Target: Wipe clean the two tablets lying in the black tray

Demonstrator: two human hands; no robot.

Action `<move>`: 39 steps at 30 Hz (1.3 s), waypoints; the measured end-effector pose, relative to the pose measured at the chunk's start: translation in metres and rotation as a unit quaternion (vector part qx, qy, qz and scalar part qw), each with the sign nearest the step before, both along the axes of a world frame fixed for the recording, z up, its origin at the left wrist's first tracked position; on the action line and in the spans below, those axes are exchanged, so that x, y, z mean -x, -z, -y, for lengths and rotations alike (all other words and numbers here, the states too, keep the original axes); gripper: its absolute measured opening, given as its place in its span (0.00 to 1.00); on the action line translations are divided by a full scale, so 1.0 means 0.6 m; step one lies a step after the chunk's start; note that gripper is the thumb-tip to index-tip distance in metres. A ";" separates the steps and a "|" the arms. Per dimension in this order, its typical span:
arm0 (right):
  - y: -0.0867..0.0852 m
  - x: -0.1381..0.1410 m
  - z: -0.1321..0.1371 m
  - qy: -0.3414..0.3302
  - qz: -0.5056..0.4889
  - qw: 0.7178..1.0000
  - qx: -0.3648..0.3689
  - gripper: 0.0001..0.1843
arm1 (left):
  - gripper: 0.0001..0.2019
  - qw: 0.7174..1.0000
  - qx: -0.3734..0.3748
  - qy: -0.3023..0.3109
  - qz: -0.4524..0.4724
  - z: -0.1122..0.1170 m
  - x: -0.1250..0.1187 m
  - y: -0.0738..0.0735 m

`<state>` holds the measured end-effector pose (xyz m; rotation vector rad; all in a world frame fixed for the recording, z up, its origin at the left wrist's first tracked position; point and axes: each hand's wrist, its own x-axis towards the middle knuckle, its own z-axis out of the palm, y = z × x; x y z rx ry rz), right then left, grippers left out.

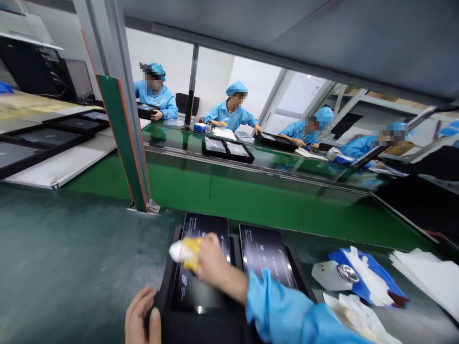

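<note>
The right hand has its grip closed on a yellow cloth, pressed to the left panel. The left hand, fingers loose and holding nothing, steadies the black tray on the bench.

Factory (green conveyor belt, capped workers).

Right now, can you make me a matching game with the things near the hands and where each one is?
Things:
1. yellow and white cloth
2. left hand
3. second dark panel
4. blue packet

Places:
A. on the near left edge of the black tray
B. far right, among white papers
C. held in the right hand over the left dark panel
D. in the tray, right of the panel being wiped

Pairs: 1-C, 2-A, 3-D, 4-B
</note>
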<state>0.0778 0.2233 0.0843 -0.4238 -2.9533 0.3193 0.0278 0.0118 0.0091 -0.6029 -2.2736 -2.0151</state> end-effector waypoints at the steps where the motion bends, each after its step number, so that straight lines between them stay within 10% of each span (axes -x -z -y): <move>1: -0.023 0.020 -0.022 0.066 0.008 0.998 -0.005 0.22 | 0.14 1.000 0.007 0.014 0.010 0.004 0.001 -0.008; 4: -0.045 0.046 -0.041 0.121 -0.004 0.992 -0.017 0.24 | 0.17 0.997 0.021 0.043 0.061 0.015 0.009 -0.023; 13: 0.057 -0.131 0.155 -0.141 -0.067 0.987 0.020 0.29 | 0.30 0.990 0.026 0.020 0.137 0.011 0.008 -0.055; 17: 0.022 -0.127 0.090 -0.104 -0.092 0.986 0.093 0.29 | 0.29 0.991 0.038 0.037 0.122 0.014 0.013 -0.055; 22: -0.024 -0.083 -0.045 0.166 -0.082 0.982 0.031 0.27 | 0.24 0.991 0.065 0.051 0.101 0.020 0.013 -0.055; 29: 0.037 -0.171 0.106 -0.026 -0.086 0.995 0.054 0.31 | 0.22 0.992 0.090 0.057 0.068 0.021 0.013 -0.052; 32: 0.022 -0.183 0.104 -0.020 -0.106 0.989 0.104 0.32 | 0.21 0.988 0.130 0.081 0.032 0.015 0.011 -0.054; 39: -0.032 -0.129 -0.073 0.179 -0.076 0.980 0.037 0.27 | 0.28 0.872 0.378 0.124 -0.286 -0.017 -0.017 -0.066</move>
